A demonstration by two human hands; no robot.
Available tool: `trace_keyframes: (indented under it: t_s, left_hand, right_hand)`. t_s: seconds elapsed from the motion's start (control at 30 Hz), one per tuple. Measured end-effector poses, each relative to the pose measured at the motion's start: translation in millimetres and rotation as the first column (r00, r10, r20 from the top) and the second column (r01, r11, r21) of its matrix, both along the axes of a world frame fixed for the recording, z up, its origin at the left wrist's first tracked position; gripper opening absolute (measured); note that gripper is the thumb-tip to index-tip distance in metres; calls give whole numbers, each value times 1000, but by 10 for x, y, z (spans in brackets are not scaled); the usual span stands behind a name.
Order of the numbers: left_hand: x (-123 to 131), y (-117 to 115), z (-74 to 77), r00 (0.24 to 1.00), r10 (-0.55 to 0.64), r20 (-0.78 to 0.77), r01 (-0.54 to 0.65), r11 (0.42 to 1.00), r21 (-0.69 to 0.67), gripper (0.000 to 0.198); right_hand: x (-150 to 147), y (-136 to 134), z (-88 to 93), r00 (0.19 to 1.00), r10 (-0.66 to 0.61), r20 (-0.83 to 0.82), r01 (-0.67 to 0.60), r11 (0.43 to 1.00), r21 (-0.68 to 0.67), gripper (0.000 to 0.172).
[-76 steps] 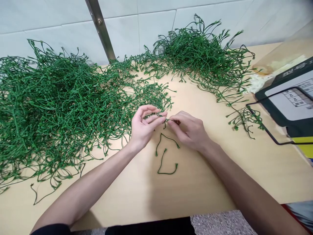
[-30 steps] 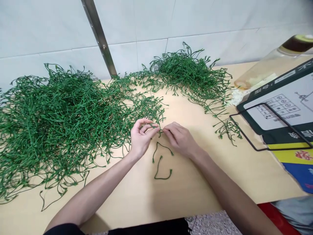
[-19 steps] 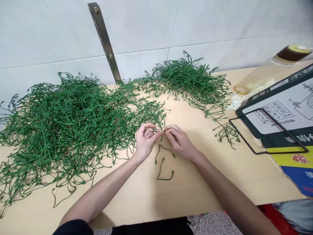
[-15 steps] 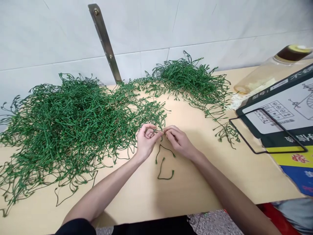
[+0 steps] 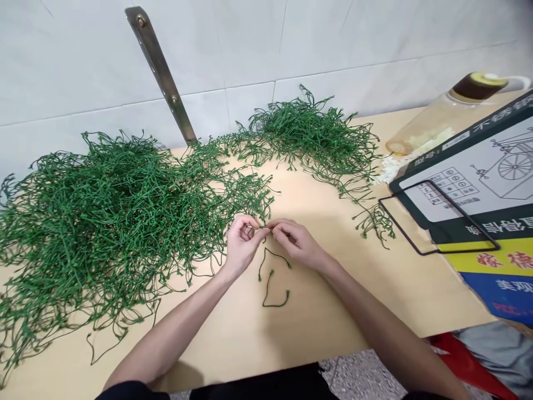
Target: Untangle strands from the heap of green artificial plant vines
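Observation:
My left hand [image 5: 240, 244] and my right hand [image 5: 295, 241] meet fingertip to fingertip above the wooden table [image 5: 316, 328]. Both pinch the same thin green plastic stem [image 5: 264, 226], which runs back into the big tangle of green stems [image 5: 104, 205] on the left. Two loose green stem pieces [image 5: 272, 278] lie on the table just below my hands. A smaller heap of green stems [image 5: 310, 136] sits at the back by the wall.
A printed cardboard box [image 5: 483, 183] with a black wire frame [image 5: 437, 222] lies at the right. Behind it lies a clear bottle with a brown cap [image 5: 449, 111] beside white scraps. A metal bracket [image 5: 160, 72] leans up the tiled wall.
My hands have stayed together on the stem, fingers working slightly. The camera has tilted up and shifted, so the wall, bottle and box show more.

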State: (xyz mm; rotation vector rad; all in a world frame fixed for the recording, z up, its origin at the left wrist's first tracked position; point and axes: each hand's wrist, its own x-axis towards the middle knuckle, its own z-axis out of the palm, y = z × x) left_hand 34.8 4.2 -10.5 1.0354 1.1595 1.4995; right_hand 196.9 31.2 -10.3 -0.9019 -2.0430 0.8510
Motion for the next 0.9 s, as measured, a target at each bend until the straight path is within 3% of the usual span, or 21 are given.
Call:
trace_keyframes:
  t_s: [0.27,0.43,0.5,0.6,0.67,0.73,0.9]
  left_hand:
    - [-20,12,-52,997,37,-71,-40,998,-45,35]
    - [-13,12,-18,996,-14,93,18,999,-37,45]
    - [-16,7,-8,987,-38,156,46,998,-48,38]
    - [-28,3,-13,966,-62,249,83,994,-75,27]
    - [-34,3,-22,952,-73,298,101,992,-77,26]
    - [-35,4,-24,944,-85,319,113,991,-71,28]
    - [-29,3,1,951,-107,291,127,991,-49,29]
  right_hand:
    - [0,-4,40,1000,-7,11,7,1000,-5,22]
    - [36,-3,42,986,-15,-167,8,999,-42,27]
    - [63,1,44,975,-6,-222,6,1000,1,31]
    - [85,8,44,958,-96,-271,118,991,65,32]
    - [77,16,30,939,-216,-270,248,964,93,22]
    - [56,27,1,940,-258,-223,291,948,130,6]
    - [9,55,-96,994,-107,-29,111,965,239,17]
